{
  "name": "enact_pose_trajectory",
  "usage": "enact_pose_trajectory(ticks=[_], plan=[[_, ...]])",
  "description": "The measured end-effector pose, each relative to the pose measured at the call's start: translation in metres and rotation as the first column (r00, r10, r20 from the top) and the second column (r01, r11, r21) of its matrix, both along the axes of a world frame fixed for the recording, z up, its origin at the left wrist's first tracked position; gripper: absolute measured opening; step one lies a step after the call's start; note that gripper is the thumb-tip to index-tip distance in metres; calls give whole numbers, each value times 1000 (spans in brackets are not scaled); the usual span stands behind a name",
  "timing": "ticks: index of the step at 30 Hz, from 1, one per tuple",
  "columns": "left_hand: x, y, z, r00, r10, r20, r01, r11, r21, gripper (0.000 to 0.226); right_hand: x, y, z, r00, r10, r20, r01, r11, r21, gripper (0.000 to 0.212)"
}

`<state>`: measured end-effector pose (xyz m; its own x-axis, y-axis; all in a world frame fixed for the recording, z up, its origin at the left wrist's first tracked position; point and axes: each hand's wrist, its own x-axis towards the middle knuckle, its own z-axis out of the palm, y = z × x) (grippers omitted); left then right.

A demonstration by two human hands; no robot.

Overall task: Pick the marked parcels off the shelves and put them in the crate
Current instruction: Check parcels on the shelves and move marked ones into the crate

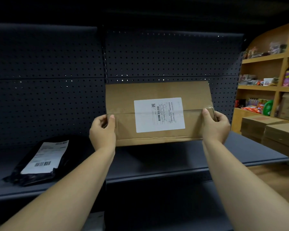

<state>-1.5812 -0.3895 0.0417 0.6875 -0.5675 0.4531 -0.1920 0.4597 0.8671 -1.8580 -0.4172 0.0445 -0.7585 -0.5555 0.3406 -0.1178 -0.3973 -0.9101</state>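
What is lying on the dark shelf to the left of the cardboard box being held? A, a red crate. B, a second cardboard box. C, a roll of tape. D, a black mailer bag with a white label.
D: a black mailer bag with a white barcode label lies flat on the shelf, left of the cardboard box.

Dark pegboard (157, 55) backs the shelf. Off right: wooden shelves (264, 88) with snack packets (252, 109) and bottles, stacked cardboard cartons (280, 132) on the floor below.
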Motion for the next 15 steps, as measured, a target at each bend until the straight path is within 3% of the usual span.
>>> enact_pose_trajectory(ticks=[4, 9, 15], plan=[[2, -2, 9, 1000, 12, 5, -12, 999, 33, 11, -3, -2, 15, 999, -9, -54, 11, 999, 50, 31], [9, -10, 35, 999, -24, 39, 16, 982, 189, 15, -18, -6, 61, 974, 62, -217, 2, 959, 282, 35], [17, -21, 55, 979, -198, -44, 200, 901, 386, 30, -23, -6, 87, 932, 141, -333, 35, 881, 471, 34]])
